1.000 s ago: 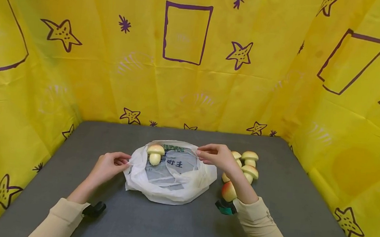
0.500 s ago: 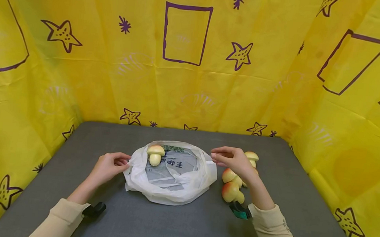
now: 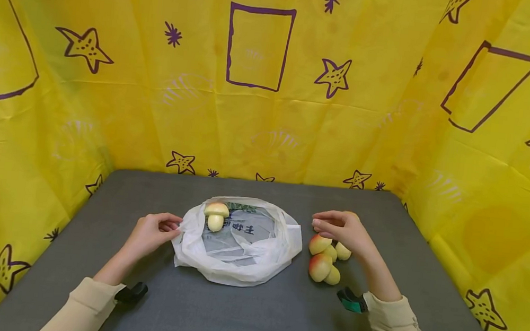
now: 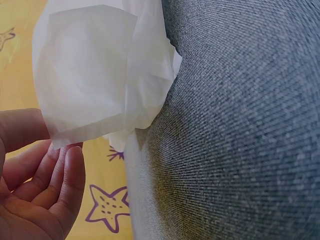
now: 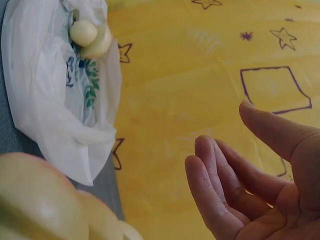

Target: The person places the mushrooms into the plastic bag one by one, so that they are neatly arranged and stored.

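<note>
A white plastic bag (image 3: pixel 230 274) lies on the grey table, its mouth spread wide and facing up. One toy mushroom (image 3: pixel 216 217) with a reddish-yellow cap is inside it, near the back left. My left hand (image 3: pixel 154 232) pinches the bag's left edge; in the left wrist view the thin plastic (image 4: pixel 90 75) passes between thumb and fingers. Right of the bag, my right hand (image 3: pixel 346 233) hovers over a group of toy mushrooms (image 3: pixel 321 267), partly hiding those at the back. Its fingers (image 5: pixel 202 195) are loosely bent and hold nothing in the right wrist view.
The grey table (image 3: pixel 212 320) reaches back to a yellow cloth (image 3: pixel 258 133) printed with purple stars and frames. This cloth also hangs along the left and right sides. Black straps (image 3: pixel 132 294) sit on both wrists.
My right hand has let go of the bag's right rim and moved right, over the mushrooms. The left hand stays at the bag's left edge, and the bag has barely shifted.
</note>
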